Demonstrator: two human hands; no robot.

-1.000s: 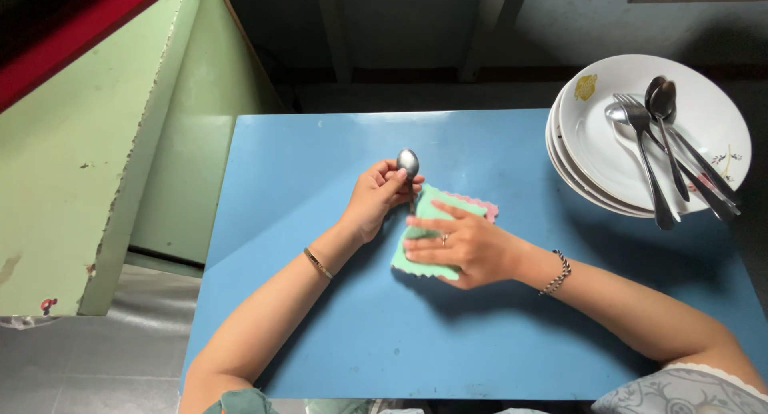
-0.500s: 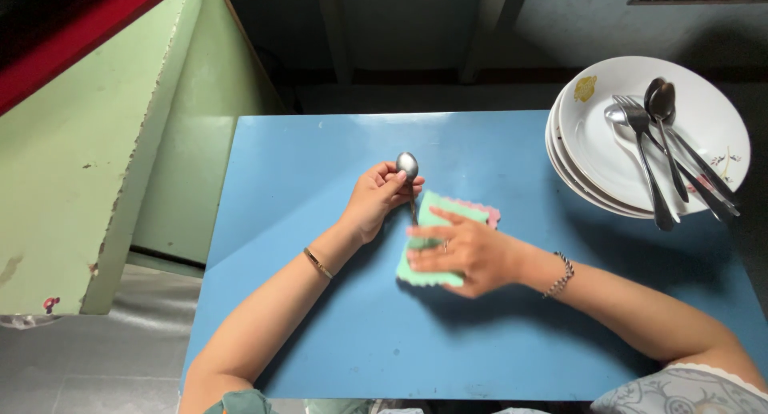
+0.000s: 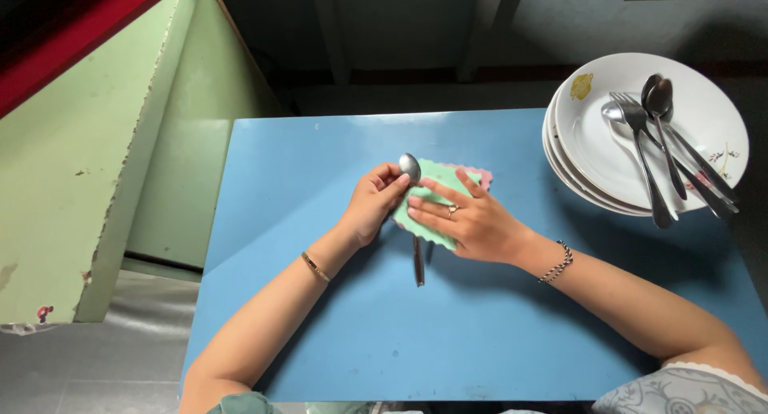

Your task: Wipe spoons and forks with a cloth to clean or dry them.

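The fingers of the left hand pinch a metal spoon just under its round bowl. The bowl sticks up above the fingertips. The spoon's thin handle runs down under a cloth and comes out below it, lying on the blue counter.

The fingers of the right hand are spread out flat, gripping nothing. They press down on a small green cloth with a wavy edge and a bit of pink at its far corner. There is a ring on one finger. The cloth lies on the counter, over the middle of the spoon, and the two hands touch each other there.

The left wrist wears a thin gold bangle. The right wrist wears a dark bead bracelet. Both bare arms reach in from the near edge of the counter.

At the far right corner of the counter sits a stack of white plates, well apart from the hands. The top plate has a small yellow mark near its rim. On it lie more spoons and a fork, their handles pointing toward the near right.

To the left of the counter stands a pale green wall with a red strip on top. Below it is a grey floor.
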